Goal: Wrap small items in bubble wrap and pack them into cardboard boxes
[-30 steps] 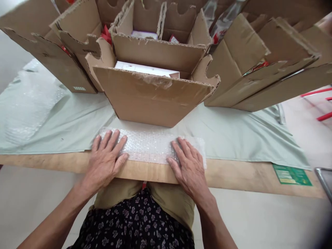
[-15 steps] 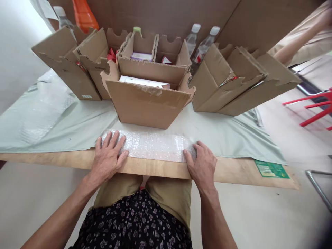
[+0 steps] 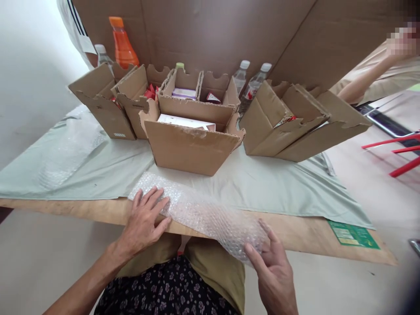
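A clear strip of bubble wrap [image 3: 203,215] slants across the table's front edge. My left hand [image 3: 146,218] lies on its left part, palm down with fingers spread, pressing it to the cloth. The right end is held by my right hand [image 3: 274,262], thumb on the near side and fingers behind, and this end hangs over the wooden edge. Just beyond the strip stands an open cardboard box [image 3: 190,151] with a white box [image 3: 187,121] inside.
More cardboard boxes with small packages stand at the left [image 3: 105,113] and right [image 3: 259,131]. A loose bubble wrap sheet [image 3: 70,148] lies on the green cloth [image 3: 275,192]. Behind are an orange bottle [image 3: 124,48] and clear bottles [image 3: 257,81]. Another person's arm [image 3: 361,85] shows at right.
My right hand has lifted the bubble wrap's right end and drawn it toward me, past the table edge. The left hand stays on the strip. The view has tilted up slightly.
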Demonstrator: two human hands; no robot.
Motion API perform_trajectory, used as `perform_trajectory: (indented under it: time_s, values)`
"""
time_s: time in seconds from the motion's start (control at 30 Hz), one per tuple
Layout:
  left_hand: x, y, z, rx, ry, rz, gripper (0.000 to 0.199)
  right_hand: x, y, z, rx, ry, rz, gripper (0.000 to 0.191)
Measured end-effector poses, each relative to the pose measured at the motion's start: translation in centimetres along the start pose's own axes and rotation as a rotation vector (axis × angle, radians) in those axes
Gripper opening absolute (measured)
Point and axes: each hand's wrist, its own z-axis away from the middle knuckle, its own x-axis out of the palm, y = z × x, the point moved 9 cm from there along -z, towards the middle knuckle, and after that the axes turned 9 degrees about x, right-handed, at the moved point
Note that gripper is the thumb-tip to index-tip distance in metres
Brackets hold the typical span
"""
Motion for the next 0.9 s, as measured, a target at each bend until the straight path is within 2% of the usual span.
perform_trajectory:
  time_s: [0.13, 0.33, 0.47, 0.63, 0.73, 0.83, 0.9]
  values:
    - [0.3, 0.4, -1.1, 0.017, -0.059, 0.038, 0.042, -1.9, 1.9, 0.4, 0.075, 0.016, -0.003, 0.091]
    - [0.7, 2.1, -2.0, 0.060, -0.112, 0.115, 0.043, -5.2, 2.2, 1.3, 0.069, 0.192, -0.046, 0.084]
    - [0.7, 2.4, -1.6, 0.050, -0.115, 0.114, 0.042, -5.1, 1.9, 1.5, 0.071, 0.221, -0.042, 0.080]
    - [0.2, 1.8, -0.6, 0.031, -0.117, 0.067, 0.039, -3.6, -0.2, 0.9, -0.052, 0.223, 0.030, 0.076]
    - [0.1, 1.5, -0.4, 0.010, -0.112, 0.065, 0.039, -3.3, -0.9, 0.3, -0.076, 0.205, 0.020, 0.074]
    - [0.4, 2.2, -0.6, 0.022, -0.124, 0.086, 0.046, -4.4, -1.4, 0.4, -0.045, 0.190, -0.075, 0.074]
    - [0.9, 3.6, -1.1, 0.071, -0.153, 0.110, 0.054, -6.1, -1.8, 1.3, -0.021, 0.203, -0.121, 0.072]
